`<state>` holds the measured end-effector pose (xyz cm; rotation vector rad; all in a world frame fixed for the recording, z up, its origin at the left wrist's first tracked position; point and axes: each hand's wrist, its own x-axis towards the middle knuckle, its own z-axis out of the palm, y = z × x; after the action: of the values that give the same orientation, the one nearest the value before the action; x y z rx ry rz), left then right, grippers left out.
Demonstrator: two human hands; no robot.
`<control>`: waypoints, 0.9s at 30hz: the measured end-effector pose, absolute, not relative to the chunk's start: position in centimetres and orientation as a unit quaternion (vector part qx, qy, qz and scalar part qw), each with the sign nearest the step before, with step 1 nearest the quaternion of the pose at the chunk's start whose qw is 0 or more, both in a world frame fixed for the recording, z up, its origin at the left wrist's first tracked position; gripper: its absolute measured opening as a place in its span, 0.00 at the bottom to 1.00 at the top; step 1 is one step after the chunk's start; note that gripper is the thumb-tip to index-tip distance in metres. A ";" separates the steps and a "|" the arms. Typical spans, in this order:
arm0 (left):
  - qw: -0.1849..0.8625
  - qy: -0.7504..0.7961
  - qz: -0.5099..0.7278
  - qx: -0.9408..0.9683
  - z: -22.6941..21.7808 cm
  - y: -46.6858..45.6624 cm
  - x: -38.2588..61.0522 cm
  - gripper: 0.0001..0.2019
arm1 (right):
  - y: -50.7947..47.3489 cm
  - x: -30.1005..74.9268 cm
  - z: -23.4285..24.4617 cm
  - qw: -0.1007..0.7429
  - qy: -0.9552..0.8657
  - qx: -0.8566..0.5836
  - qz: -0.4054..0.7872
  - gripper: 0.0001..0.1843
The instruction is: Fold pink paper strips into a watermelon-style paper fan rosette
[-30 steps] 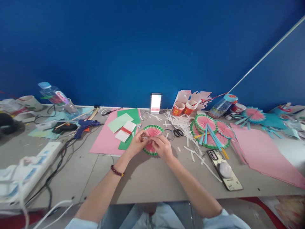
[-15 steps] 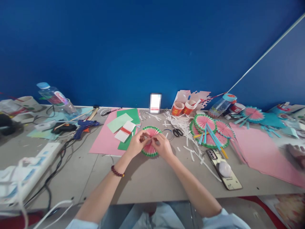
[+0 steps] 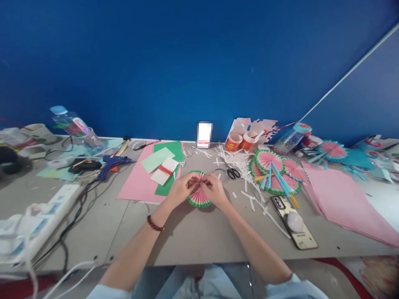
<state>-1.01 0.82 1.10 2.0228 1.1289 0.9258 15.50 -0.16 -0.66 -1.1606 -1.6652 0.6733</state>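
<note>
Pinching pleated pink-and-green paper disc [image 3: 200,200] near ctr, btwn L hand [image 3: 181,189] and R hand [image 3: 214,189], w/ fingers of each curled nearly closed. Over worktop [image 3: 193,245]; can't tell if touching. Round, so w/o long axis; abt equally near either hand. Farther back, to R: red cups [image 3: 233,143], w/ white stick [image 3: 259,135] poking from RH one; can't tell contents of other. Then clear jar [image 3: 288,140] w/ small bits [image 3: 283,145] inside.

The round pink-and-green paper fan [image 3: 200,200] looks matt and ridged; the flat pink paper sheet [image 3: 132,185], matt and smooth; the clear blue-capped plastic bottle [image 3: 67,121], glossy.
</note>
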 end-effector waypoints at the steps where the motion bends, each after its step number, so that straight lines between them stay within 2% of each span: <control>1: 0.313 0.430 0.349 0.772 1.1 0.8 -1.0 0.06 | -0.1 15.5 -0.7 0.481 -0.680 -0.474 0.285 0.05; 8: 0.291 0.436 0.344 0.779 0.8 0.9 -1.0 0.05 | 0.2 15.6 -1.4 0.469 -0.660 -0.484 0.332 0.06; 16: 0.325 0.422 0.356 0.768 0.7 1.0 -1.0 0.04 | 0.3 15.6 -1.6 0.458 -0.649 -0.483 0.369 0.05; 27: 0.355 0.414 0.367 0.754 0.5 1.3 -1.1 0.04 | 0.3 15.8 -1.4 0.444 -0.667 -0.480 0.358 0.02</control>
<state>-1.08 1.33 0.50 1.9475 1.0703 0.9475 15.77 0.31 -1.39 -1.1895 -1.6527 0.8871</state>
